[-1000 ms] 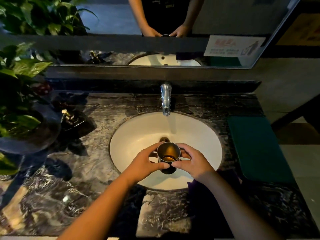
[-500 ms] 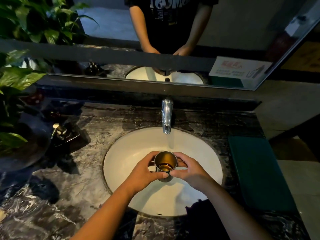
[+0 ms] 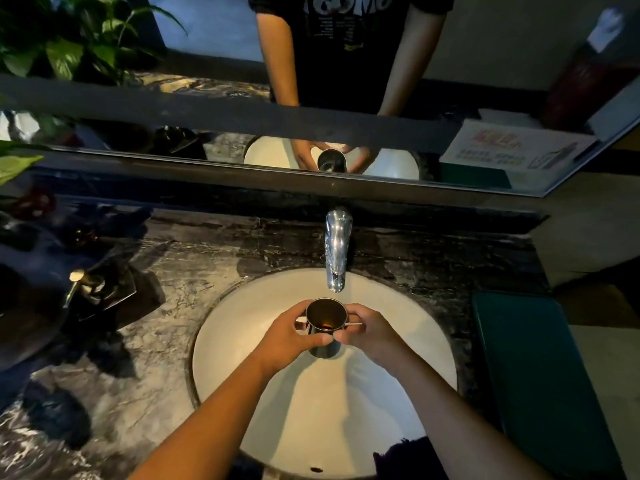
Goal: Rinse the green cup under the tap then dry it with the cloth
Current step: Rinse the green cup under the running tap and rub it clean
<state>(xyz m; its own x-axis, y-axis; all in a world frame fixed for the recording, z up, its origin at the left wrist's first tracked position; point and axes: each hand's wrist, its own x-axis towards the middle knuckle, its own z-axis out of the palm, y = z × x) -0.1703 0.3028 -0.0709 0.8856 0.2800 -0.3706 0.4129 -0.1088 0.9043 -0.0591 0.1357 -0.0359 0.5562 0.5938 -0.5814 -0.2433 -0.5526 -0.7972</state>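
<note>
Left hand (image 3: 291, 336) grasps the cup (image 3: 325, 327) from its 9 o'clock side. Right hand (image 3: 370, 336) grasps it from 3 o'clock, fingers curled round the wall. The cup is upright, mouth up, over the sink (image 3: 242, 306), with the tap (image 3: 336, 251) spout just beyond at 12 o'clock. No water stream is visible.

Step in hand: rinse, judged barely begun. The next move calls for carrying the cup toward 12 o'clock, under the spout. The basin leaves open room all round. The cloth (image 3: 540, 375) lies at 3 o'clock, well apart.
</note>
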